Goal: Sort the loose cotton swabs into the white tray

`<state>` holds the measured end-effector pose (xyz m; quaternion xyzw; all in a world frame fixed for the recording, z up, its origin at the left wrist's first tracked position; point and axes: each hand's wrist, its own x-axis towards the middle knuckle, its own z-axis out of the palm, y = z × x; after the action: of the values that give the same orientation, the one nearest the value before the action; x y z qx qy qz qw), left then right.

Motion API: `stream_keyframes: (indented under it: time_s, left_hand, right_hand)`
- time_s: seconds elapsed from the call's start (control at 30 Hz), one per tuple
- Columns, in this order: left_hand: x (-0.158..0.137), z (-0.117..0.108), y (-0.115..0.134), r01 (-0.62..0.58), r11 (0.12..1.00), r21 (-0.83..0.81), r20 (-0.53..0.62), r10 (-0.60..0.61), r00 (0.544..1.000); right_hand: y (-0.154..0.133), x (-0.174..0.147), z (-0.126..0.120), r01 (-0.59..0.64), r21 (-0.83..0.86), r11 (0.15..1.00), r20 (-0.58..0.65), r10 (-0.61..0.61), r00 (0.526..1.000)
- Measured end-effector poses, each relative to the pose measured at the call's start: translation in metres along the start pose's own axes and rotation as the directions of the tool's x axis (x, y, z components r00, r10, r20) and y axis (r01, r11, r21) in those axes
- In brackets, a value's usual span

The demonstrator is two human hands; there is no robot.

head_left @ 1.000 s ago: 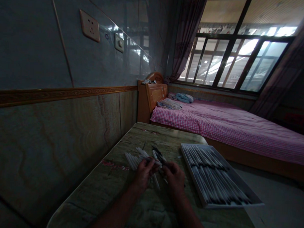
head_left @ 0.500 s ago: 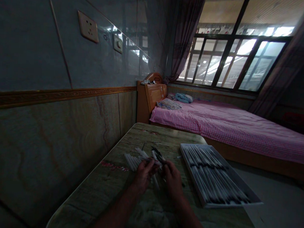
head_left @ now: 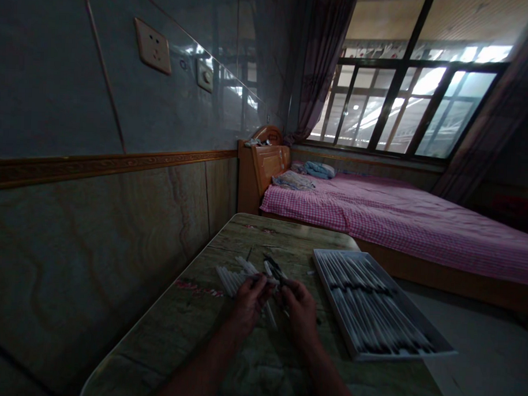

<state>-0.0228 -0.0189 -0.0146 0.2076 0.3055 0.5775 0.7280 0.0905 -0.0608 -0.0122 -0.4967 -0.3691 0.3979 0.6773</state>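
My left hand point(head_left: 250, 298) is closed in a pinch on a pale, slim pen point(head_left: 270, 281) above the table. Close by on the right, the fingertips of my right hand point(head_left: 300, 306) are also pressed together at the pen's other end; the dim light blurs its details. Left of the hands, several whitish translucent pen barrels point(head_left: 229, 279) lie side by side. Just beyond my fingers rests a small pile of black pen parts point(head_left: 274, 266). One loose pale barrel point(head_left: 270, 316) lies between my wrists.
A shallow white box point(head_left: 346, 339) at the right of the table holds two rows of pens point(head_left: 372, 317) with dark ends. The stone-patterned table point(head_left: 167, 345) stands along a tiled wall. Beyond it is a bed point(head_left: 376, 207) with a pink checked cover.
My right hand has shifted slightly, and its fingers have turned a little. My left hand stays nearly in place. The box and the loose barrels have not moved.
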Motion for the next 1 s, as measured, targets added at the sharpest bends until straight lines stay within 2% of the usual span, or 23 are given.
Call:
stream_keyframes:
  time_s: [0.3, 0.63, 0.77, 1.0]
  left_hand:
    - [-0.001, 0.000, 0.000, -0.021, 0.999, 0.024, 0.011, 0.021, 1.000]
    - [-0.003, 0.000, 0.001, -0.061, 0.994, 0.087, 0.010, 0.060, 0.998]
    - [-0.005, 0.000, 0.001, -0.059, 0.993, 0.105, 0.016, 0.058, 0.998]
    - [-0.008, 0.003, 0.001, -0.099, 0.984, 0.151, 0.014, 0.098, 0.995]
  right_hand:
    - [-0.001, 0.001, -0.004, 0.042, -0.091, 0.995, -0.063, -0.048, 0.997]
    - [0.001, 0.000, -0.009, 0.141, -0.291, 0.946, -0.010, -0.151, 0.989]
    - [-0.003, -0.002, -0.010, 0.192, -0.398, 0.897, 0.016, -0.203, 0.979]
    - [-0.004, -0.002, -0.012, 0.319, -0.583, 0.747, 0.117, -0.311, 0.943]
